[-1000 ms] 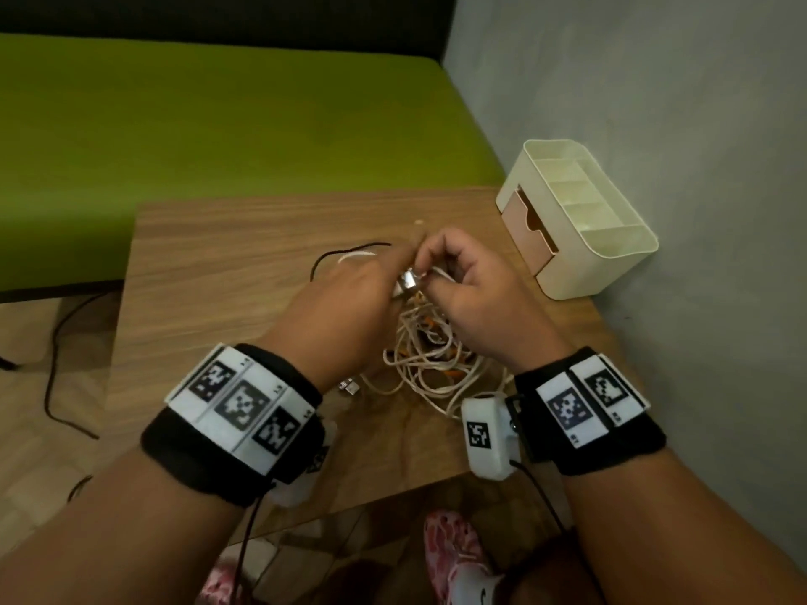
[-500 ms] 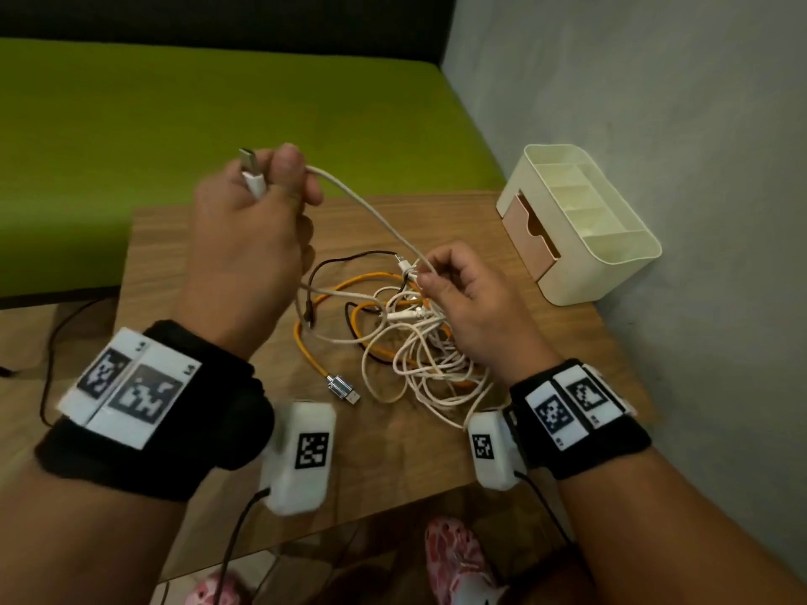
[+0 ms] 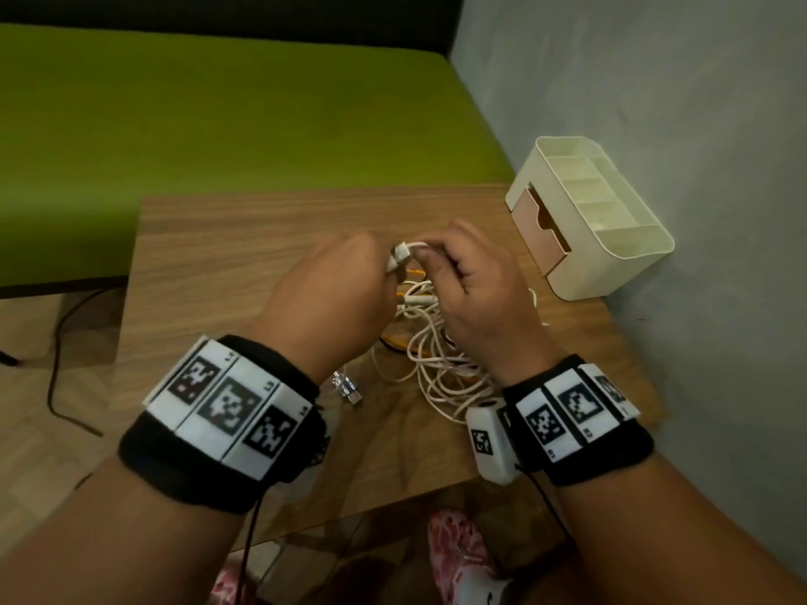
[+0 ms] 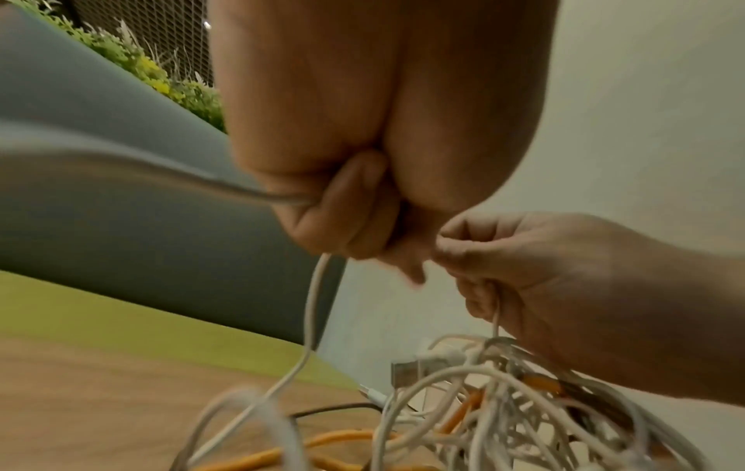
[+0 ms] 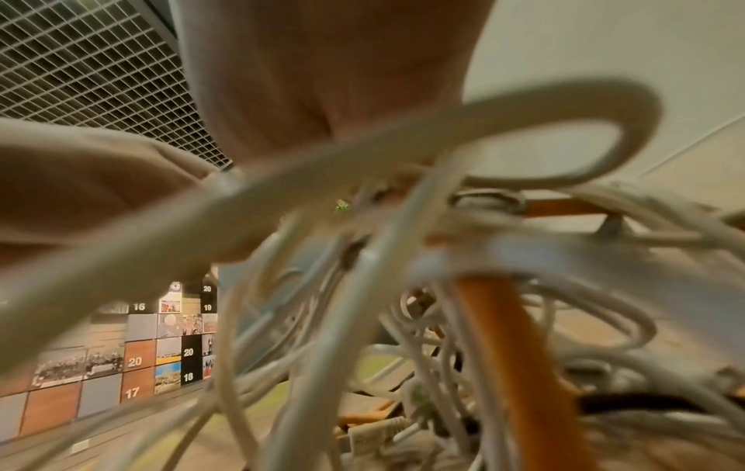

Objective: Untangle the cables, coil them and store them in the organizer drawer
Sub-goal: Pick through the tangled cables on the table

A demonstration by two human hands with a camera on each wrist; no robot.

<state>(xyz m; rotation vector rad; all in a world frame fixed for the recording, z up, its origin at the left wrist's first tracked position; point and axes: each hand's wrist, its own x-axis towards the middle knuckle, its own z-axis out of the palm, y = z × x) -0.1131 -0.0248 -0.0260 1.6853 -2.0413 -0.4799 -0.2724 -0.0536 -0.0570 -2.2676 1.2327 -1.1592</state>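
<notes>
Tangle of thin white and orange cables (image 3: 430, 355) on the wood-grain desk (image 3: 227, 255). Left hand (image 3: 332, 294) (raised half a second earlier, now lowered) clenches a white cable (image 4: 310, 315); right hand (image 3: 476, 290) pinches a strand. Cream plastic organizer (image 3: 611, 238), boxy, at 2 o'clock; its pink drawer (image 3: 530, 229) ajar.

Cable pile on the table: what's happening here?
A person is untangling it. The left hand grips a white cable near its plug, the right hand pinches the same cable close by, both just above the tangle of white, orange and black cables on the wooden table. Nothing is coiled yet. The organizer sits at the table's right, drawer slightly open.
</notes>
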